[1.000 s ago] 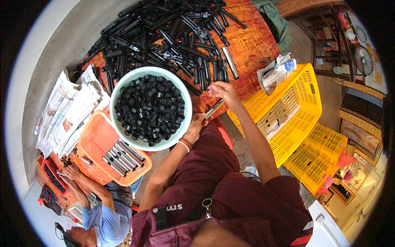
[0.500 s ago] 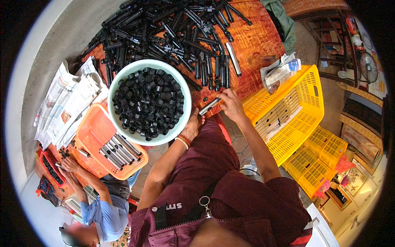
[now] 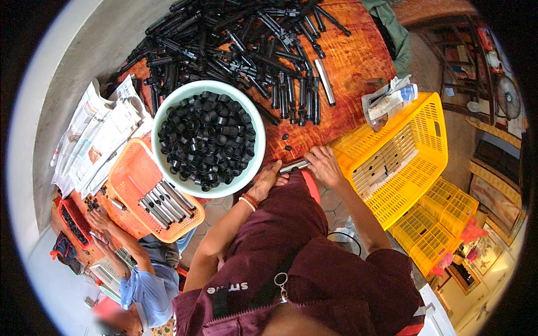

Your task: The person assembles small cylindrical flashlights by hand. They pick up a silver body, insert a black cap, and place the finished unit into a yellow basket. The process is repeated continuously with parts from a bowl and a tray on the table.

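Over my lap, at the near table edge, a short silver metal tube (image 3: 295, 166) lies nearly level between my hands. My left hand (image 3: 271, 178) has its fingers closed at the tube's left end. Fingers of my right hand (image 3: 322, 163) pinch the right end. Just beyond them, two small black pieces (image 3: 286, 136) rest on the wooden table (image 3: 358, 61). To the left stands a pale green-blue bowl (image 3: 259, 126) heaped with black ring-shaped caps (image 3: 207, 140). Another silver tube (image 3: 324, 82) lies on the table beside several upright-looking black rods (image 3: 297, 101).
A large pile of black parts (image 3: 235, 50) covers the far table. On the right are a yellow crate (image 3: 436, 120) holding rows of tubes and stacked yellow crates (image 3: 417, 235). Left are an orange basket (image 3: 126, 159) with silver tubes, newspapers (image 3: 92, 140) and a co-worker's hands (image 3: 101, 221).
Both hands have brought the silver tube closer to me, down over my lap, and it now lies flatter. The whole view has shifted slightly. The co-worker's hands have moved a little.
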The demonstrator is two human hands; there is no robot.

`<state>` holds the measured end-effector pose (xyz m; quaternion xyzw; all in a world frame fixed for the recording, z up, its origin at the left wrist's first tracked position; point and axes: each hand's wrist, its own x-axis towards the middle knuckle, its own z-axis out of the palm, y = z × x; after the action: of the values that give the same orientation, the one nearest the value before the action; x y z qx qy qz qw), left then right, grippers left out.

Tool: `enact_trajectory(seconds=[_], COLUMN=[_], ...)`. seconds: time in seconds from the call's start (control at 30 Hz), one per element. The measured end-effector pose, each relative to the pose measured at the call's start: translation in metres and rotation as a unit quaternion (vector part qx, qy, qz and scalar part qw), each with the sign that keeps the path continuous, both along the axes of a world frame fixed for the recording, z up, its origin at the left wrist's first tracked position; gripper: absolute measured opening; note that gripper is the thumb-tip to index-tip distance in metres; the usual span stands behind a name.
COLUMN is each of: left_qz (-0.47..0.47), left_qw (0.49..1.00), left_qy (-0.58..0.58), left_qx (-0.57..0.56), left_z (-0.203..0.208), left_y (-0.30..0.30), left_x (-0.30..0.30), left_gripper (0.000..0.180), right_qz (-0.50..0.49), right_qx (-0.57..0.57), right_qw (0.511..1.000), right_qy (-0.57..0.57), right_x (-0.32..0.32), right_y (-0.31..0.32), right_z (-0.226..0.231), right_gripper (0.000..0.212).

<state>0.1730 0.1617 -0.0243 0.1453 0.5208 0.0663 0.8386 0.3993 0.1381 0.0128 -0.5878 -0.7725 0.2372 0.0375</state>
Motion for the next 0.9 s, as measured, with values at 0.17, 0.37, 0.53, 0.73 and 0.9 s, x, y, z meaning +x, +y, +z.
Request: enact_trajectory(seconds=[0.17,0.37,0.53,0.73,0.9], left_qz=[0.021,0.042,0.111,0.102,0.162], left_qw=[0.994,0.986,0.977,0.990,0.983], left_qy=[-0.085,-0.105,-0.140,-0.050,-0.081], left_qx=[0.060,0.125,0.113,0.085,0.019], left_z=[0.030,0.037,0.075,0.051,0.043], left_y=[0.008,0.006,0.014,0.001,-0.002], left_x=[-0.002,-0.007,-0.011,-0.008,0.010], left_gripper=[0.031,0.027,0.025,0.023,0.023], right_qz=[-0.127,-0.236,-0.297,-0.279,-0.205], right_qx=[-0.184,-0.281,-0.128,-0.261,-0.153], right_qw=[0.956,0.865,0.919,0.855,0.939], right_qy=[0.191,0.341,0.227,0.350,0.230], right_x=[-0.002,-0.021,-0.024,-0.036,-0.039], right_y=[-0.019,-0.020,0.005,0.008,-0.009], right_z=[0.004,0.015,-0.014,0.033,0.039], right_gripper=[0.027,0.033,0.031,0.047,0.040])
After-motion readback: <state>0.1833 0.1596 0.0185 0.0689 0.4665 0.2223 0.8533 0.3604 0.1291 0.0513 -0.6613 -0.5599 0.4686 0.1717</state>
